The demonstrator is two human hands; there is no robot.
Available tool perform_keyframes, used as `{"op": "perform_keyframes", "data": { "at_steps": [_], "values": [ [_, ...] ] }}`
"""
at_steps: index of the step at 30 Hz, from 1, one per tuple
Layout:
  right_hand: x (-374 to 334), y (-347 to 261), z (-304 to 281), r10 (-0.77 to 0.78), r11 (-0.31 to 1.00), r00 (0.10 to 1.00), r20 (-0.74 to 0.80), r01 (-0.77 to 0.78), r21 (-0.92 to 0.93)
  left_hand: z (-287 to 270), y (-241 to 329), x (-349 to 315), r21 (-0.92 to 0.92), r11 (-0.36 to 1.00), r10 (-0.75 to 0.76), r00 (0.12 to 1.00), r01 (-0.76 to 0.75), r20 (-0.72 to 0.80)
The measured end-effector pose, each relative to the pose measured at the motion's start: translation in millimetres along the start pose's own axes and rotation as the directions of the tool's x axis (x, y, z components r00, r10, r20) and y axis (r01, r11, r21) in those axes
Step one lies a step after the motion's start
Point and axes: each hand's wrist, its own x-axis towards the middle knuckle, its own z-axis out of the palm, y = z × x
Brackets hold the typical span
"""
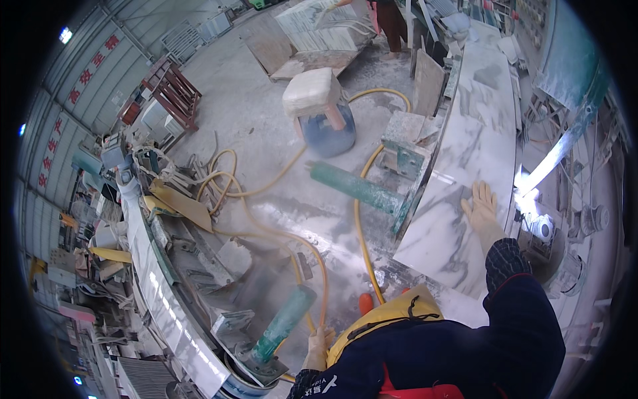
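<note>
My right hand [483, 209], in a cream glove, lies flat with its fingers spread on a long white marble slab [442, 223] with grey veins. The slab rests on a stand at my right, running away from me. Low at my left side is my gloved left hand [318, 349], next to a yellow hose [323, 286]. The hose runs up against its fingers, which are small and partly hidden, so a grip on it cannot be made out. I wear a yellow apron [385, 319] over dark blue sleeves.
A green cylinder [355, 186] juts from the slab's stand; another green cylinder [286, 322] stands near my left hand. Hoses loop across the dusty floor around a blue container [325, 133] with a white cover. A lamp [528, 199] glows beside the slab. Another person [392, 26] stands far off.
</note>
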Motion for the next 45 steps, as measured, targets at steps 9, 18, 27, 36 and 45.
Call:
{"op": "perform_keyframes", "data": {
  "at_steps": [9, 18, 27, 36, 45],
  "values": [
    [4, 2, -2, -0.012, 1.000, 1.000, -0.026, 0.012, 0.017, -5, -5, 6, 0.052, 0.998, 0.026, 1.000, -0.026, 0.011],
    [12, 6, 3, 0.000, 1.000, 1.000, -0.021, 0.000, 0.008, 2, 3, -7, 0.119, 0.993, 0.010, 1.000, -0.013, 0.027],
    [19, 8, 2, 0.003, 1.000, 1.000, -0.007, -0.003, 0.000, 0, -1, 0, 0.105, 0.994, 0.014, 1.000, -0.017, 0.023],
    [24, 8, -1, 0.013, 1.000, 1.000, 0.001, -0.013, -0.010, 0, 3, -3, 0.101, 0.994, 0.030, 0.999, -0.034, 0.034],
    [26, 11, -1, 0.007, 1.000, 1.000, -0.021, -0.007, -0.002, 5, 12, 0, 0.163, 0.985, 0.044, 0.998, -0.050, 0.040]
  ]
}}
